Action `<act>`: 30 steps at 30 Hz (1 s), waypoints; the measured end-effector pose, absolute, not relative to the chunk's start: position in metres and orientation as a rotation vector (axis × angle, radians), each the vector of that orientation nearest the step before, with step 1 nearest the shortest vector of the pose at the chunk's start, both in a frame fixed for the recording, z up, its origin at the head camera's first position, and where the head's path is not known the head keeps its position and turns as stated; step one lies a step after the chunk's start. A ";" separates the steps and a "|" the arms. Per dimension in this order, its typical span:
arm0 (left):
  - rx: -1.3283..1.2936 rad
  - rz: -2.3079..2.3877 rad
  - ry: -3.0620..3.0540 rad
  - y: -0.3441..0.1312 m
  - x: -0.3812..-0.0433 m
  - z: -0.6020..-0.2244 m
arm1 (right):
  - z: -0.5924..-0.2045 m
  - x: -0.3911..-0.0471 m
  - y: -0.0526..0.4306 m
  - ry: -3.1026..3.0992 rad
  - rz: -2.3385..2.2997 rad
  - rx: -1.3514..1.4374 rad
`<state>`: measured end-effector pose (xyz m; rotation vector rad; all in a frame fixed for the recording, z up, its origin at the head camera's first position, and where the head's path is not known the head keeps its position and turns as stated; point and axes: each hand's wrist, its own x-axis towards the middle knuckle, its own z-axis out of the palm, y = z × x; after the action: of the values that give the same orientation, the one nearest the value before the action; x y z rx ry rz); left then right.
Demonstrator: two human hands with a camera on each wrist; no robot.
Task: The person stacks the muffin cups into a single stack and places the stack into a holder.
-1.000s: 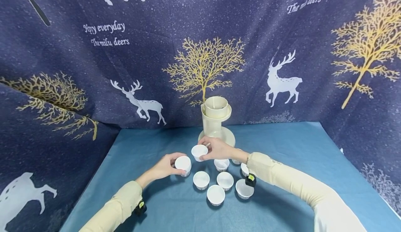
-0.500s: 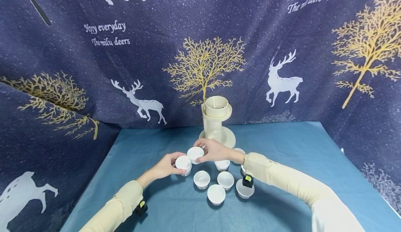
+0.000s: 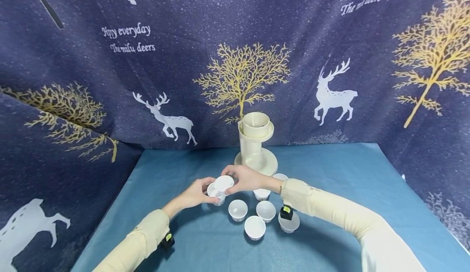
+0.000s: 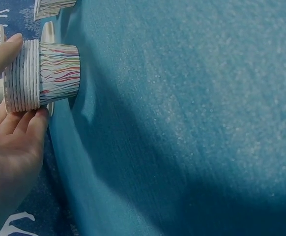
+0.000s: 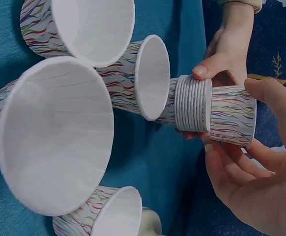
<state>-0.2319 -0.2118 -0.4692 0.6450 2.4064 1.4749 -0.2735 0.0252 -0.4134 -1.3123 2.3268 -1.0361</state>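
Observation:
My left hand (image 3: pixel 193 193) grips a nested stack of white paper baking cups (image 4: pixel 59 71) with wavy coloured lines, held off the table. Its thumb and fingers wrap the rolled rims. In my right hand (image 3: pixel 247 179) is a single paper cup (image 5: pixel 231 115), pinched between thumb and fingers. Its bottom end sits at the stack's mouth in the right wrist view; how deep it goes in is hard to tell. Several more cups stand mouth up on the table, including one cup (image 3: pixel 238 210) just in front of the stack and another cup (image 3: pixel 255 228) nearest the person.
A cream stand (image 3: pixel 253 151) with a round base and an upright cylinder on top is behind the hands. Blue cloth (image 3: pixel 183 239) covers the table. A dark printed curtain (image 3: pixel 205 27) hangs at the back and sides. The right sleeve (image 3: pixel 330 204) passes above some cups.
My right hand has carried its cup leftward and slightly toward the person, from apart to against the stack's mouth. The left hand keeps its grip on the stack, almost unmoved.

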 end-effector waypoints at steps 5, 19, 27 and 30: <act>0.655 1.475 2.415 -0.211 -0.232 -0.470 | -0.416 -0.273 0.023 2.317 -1.043 -1.318; 0.701 1.476 2.429 -0.214 -0.232 -0.472 | -0.417 -0.272 0.009 2.418 -0.938 -1.337; 0.812 1.498 2.437 -0.217 -0.233 -0.476 | -0.414 -0.271 0.000 2.446 -0.905 -1.355; 0.775 1.494 2.439 -0.216 -0.233 -0.475 | -0.412 -0.269 -0.003 2.481 -0.850 -1.383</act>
<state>-0.2327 -0.2160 -0.4746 0.7753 2.4386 1.4937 -0.2694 -0.0033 -0.4122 -1.3832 2.4810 -0.8504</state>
